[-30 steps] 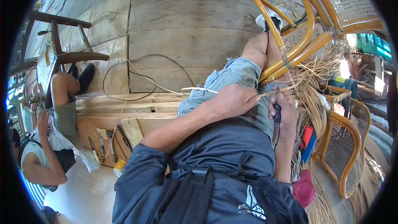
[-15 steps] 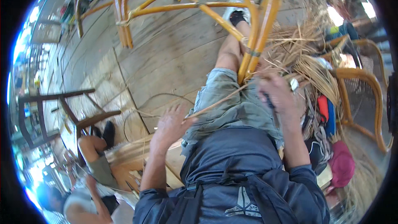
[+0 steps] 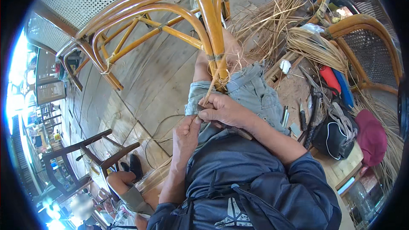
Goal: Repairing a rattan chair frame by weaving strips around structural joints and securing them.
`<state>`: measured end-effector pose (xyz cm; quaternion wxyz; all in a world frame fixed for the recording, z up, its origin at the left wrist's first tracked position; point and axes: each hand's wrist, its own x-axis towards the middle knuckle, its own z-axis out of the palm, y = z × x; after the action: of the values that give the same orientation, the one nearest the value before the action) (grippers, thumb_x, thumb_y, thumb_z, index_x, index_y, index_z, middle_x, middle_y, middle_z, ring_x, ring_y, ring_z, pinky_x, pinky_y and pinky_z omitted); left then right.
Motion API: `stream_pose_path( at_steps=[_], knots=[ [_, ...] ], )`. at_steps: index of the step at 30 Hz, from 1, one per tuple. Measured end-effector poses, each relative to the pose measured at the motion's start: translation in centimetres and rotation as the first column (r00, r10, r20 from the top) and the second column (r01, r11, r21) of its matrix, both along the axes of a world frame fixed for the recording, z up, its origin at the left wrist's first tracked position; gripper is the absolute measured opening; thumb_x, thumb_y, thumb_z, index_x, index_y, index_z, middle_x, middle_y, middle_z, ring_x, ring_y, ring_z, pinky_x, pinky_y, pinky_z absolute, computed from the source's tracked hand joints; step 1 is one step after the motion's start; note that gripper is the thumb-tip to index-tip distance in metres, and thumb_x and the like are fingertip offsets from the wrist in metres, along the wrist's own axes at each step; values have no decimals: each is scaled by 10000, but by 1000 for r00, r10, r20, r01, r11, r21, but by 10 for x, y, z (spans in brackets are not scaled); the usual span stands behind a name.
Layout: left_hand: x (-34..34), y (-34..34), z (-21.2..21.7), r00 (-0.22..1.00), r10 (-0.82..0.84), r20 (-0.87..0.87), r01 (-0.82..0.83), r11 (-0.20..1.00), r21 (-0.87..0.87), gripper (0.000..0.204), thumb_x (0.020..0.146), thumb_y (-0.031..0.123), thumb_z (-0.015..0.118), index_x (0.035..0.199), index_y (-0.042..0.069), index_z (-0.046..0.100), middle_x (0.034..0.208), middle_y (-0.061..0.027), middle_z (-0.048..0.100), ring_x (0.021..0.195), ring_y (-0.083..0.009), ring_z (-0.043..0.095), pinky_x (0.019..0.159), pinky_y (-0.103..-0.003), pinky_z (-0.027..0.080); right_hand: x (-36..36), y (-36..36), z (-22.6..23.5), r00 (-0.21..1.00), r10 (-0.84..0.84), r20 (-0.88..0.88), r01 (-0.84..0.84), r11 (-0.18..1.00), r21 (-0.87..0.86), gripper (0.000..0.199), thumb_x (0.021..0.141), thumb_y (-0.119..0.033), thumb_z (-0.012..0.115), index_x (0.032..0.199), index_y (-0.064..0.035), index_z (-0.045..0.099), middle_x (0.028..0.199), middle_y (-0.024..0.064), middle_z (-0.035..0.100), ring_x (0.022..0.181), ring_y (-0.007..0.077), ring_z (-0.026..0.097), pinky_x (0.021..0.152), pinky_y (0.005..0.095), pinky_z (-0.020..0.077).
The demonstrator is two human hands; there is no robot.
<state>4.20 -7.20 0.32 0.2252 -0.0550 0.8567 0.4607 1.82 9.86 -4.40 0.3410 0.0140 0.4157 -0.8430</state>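
Clearly, the right hand [image 3: 226, 110] grips a dark tool [image 3: 241, 132].

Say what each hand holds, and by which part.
Right hand: a dark tool, short of its wrist-side end, and seemingly a cane strip by its lower part. Left hand: cannot tell.

Left of the rattan leg [image 3: 216, 44], I could steer a hand over the floorboards [image 3: 147, 85], though the curved brace [image 3: 164, 7] bars me beside it; to its right, loose strands [image 3: 272, 21] and a cane bundle [image 3: 313, 47] clutter my way.
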Motion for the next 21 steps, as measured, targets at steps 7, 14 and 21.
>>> stream_pose_path(
  at_steps=[7, 14, 21],
  knots=[
    [-1, 9, -8, 992, 20, -127, -23, 999, -22, 210, 942, 186, 495, 897, 6, 594, 678, 16, 507, 624, -70, 441, 555, -227, 361, 0, -1, -5, 997, -13, -77, 13, 1000, -5, 241, 863, -181, 641, 988, -10, 526, 687, -6, 532, 451, 49, 442, 384, 195, 334],
    [10, -11, 5, 999, -10, -49, 6, 997, -71, 177, 926, 156, 514, 931, 8, 610, 666, -27, 537, 621, -82, 474, 565, -252, 400, 6, 1, 1, 999, 25, -30, -27, 998, -57, 318, 836, -180, 662, 1049, -2, 510, 691, -10, 515, 474, 50, 437, 421, 191, 347],
    [31, -54, 11, 1000, -3, 8, 4, 999, -43, 183, 916, 163, 535, 892, 4, 622, 628, -16, 533, 593, -77, 469, 548, -244, 393, -2, 15, -3, 995, -65, 70, 66, 998, -14, 322, 843, -184, 651, 1062, 1, 503, 705, 9, 525, 476, 64, 455, 425, 189, 360]
  ],
)
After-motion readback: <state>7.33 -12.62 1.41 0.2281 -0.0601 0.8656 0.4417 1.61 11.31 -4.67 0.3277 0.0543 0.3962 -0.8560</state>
